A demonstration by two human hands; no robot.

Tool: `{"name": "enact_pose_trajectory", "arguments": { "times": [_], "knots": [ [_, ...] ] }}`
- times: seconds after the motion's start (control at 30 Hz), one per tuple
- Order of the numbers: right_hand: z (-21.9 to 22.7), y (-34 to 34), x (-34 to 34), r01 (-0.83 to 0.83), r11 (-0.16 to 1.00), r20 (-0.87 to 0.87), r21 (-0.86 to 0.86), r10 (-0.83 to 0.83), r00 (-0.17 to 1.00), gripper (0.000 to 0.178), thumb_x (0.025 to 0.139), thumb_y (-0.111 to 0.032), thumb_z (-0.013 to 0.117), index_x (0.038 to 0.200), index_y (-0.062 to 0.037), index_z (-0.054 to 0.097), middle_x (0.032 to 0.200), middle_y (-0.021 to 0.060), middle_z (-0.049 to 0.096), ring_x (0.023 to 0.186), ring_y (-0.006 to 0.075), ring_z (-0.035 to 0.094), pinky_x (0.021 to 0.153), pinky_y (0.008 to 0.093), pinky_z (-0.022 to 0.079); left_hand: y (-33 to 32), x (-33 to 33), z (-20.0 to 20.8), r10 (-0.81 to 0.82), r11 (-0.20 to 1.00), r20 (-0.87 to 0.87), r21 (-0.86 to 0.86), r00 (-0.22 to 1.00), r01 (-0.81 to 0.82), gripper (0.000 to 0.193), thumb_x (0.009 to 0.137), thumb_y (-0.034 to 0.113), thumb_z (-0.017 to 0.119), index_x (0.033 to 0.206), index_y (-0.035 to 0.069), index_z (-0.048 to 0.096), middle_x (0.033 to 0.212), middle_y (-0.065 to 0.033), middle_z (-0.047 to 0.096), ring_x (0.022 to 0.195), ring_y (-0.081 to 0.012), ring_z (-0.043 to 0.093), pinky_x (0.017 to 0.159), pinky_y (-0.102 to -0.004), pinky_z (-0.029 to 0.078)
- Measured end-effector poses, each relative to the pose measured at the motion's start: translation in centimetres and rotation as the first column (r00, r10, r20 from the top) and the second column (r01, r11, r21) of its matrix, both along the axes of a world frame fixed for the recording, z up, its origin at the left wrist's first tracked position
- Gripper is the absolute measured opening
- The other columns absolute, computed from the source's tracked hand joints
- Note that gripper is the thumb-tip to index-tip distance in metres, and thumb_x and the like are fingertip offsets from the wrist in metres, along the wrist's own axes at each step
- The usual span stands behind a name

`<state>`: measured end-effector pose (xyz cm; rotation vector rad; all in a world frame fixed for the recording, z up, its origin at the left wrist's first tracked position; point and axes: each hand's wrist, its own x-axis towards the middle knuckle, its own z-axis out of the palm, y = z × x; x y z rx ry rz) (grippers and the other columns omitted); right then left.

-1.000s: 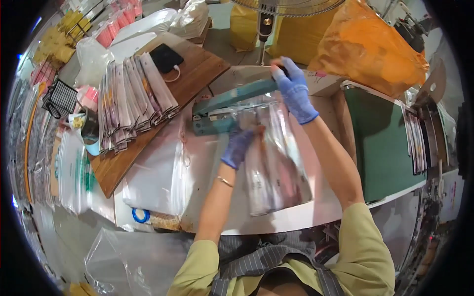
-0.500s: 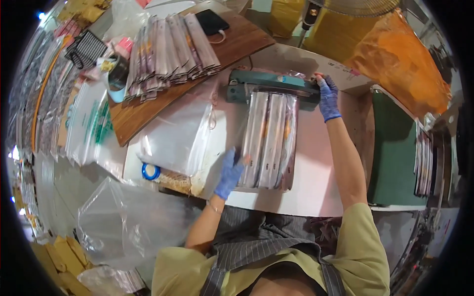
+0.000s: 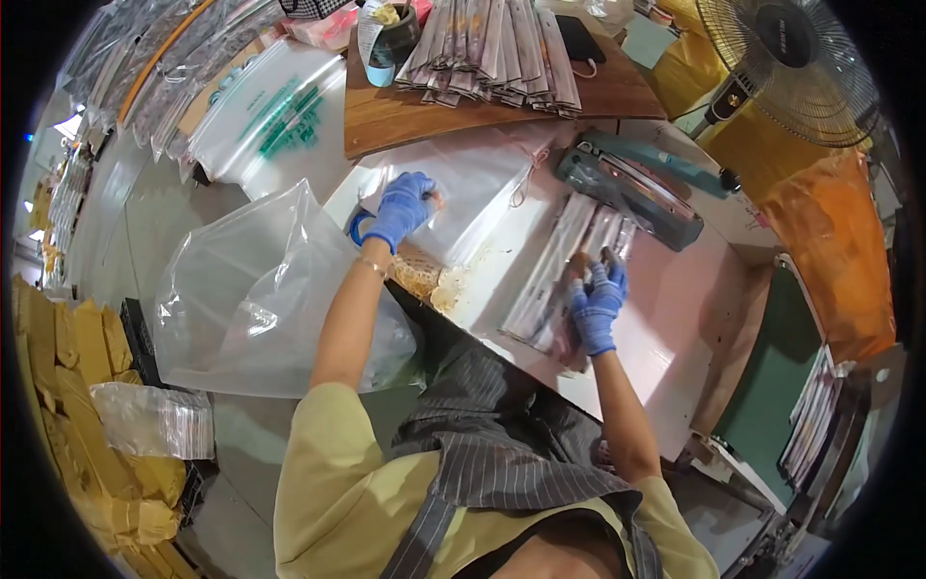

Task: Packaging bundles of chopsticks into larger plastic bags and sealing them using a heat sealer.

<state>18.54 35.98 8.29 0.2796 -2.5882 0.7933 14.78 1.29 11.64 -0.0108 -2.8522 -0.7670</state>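
My right hand [image 3: 600, 301], in a blue glove with bare fingertips, has its fingers bent over a clear bag of long slim packets [image 3: 552, 275] and grips it. The bag lies on the white worktop, its far end by the teal heat sealer [image 3: 632, 193]. The sealer's arm is raised. My left hand [image 3: 403, 210], gloved alike, is over a stack of clear plastic bags [image 3: 471, 198]. Its fingers are curled together, and whatever they pinch is hidden. A blue tape roll [image 3: 359, 228] shows partly behind the left wrist.
A wooden board [image 3: 386, 127] at the back carries a pile of slim packets [image 3: 502, 53] and a black phone [image 3: 579, 39]. A fan [image 3: 786, 58] and an orange bag [image 3: 834, 251] stand far right. A large clear bag [image 3: 260, 299] hangs left of the worktop.
My right hand has left the sealer's arm, which has risen, and come down onto the bagged packets. My left hand has moved from beside the packets leftward to the clear bags. The view has turned left.
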Motion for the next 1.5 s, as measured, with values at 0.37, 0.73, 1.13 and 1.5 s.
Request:
{"name": "enact_pose_trajectory", "arguments": {
  "times": [0.37, 0.73, 1.13, 1.5],
  "knots": [
    [3.9, -7.1, 0.9, -0.224, 0.84, 0.086, -0.494, 0.303, 0.949, 0.017, 0.078, -0.013, 0.061, 0.09, 0.0002, 0.059, 0.115, 0.0169, 0.046, 0.106, 0.0292, 0.045, 0.091, 0.0327, 0.035, 13.2, 3.3, 1.0, -0.092, 0.958, -0.155, 0.254, 0.984, 0.13, 0.026, 0.086, 0.023, 0.049, 0.093, -0.001, 0.057, 0.085, -0.0219, 0.058, 0.078, -0.0359, 0.055, 0.071, -0.0378, 0.044],
    [6.4, -6.6, 3.3, -0.235, 0.882, -0.059, -0.409, 0.232, 0.971, 0.009, 0.066, -0.008, 0.059, 0.067, -0.0001, 0.057, 0.113, 0.0145, 0.052, 0.107, 0.0358, 0.042, 0.09, 0.0431, 0.034, 14.0, 3.8, 1.9, -0.075, 0.941, -0.361, -0.333, 0.93, -0.054, 0.042, 0.074, 0.031, 0.058, 0.108, 0.008, 0.053, 0.121, -0.0143, 0.044, 0.113, -0.0353, 0.037, 0.1, -0.0474, 0.021],
    [6.0, 2.4, -6.0, 0.221, 0.956, -0.007, -0.192, -0.226, 0.974, 0.086, 0.055, -0.029, 0.074, 0.126, -0.004, 0.034, 0.132, 0.0243, 0.028, 0.125, 0.0393, 0.025, 0.104, 0.0426, 0.022, 14.4, 6.6, 1.6, -0.357, 0.928, -0.321, -0.225, 0.877, 0.296, 0.041, 0.07, 0.002, 0.054, 0.111, 0.003, 0.055, 0.127, -0.0181, 0.044, 0.085, -0.0294, 0.059, 0.07, -0.0341, 0.047],
    [-0.9, 17.7, 11.8, 0.182, 0.959, -0.119, -0.216, -0.211, 0.97, 0.029, 0.066, -0.014, 0.061, 0.09, -0.003, 0.051, 0.102, 0.02, 0.05, 0.096, 0.0366, 0.05, 0.082, 0.0437, 0.043, 36.0, 4.7, 1.2, -0.663, 0.394, -0.224, 0.707, 0.714, 0.588, 0.033, 0.074, 0.001, 0.055, 0.107, -0.001, 0.054, 0.126, -0.0155, 0.044, 0.103, -0.0218, 0.054, 0.082, -0.0279, 0.047]
  ]
}}
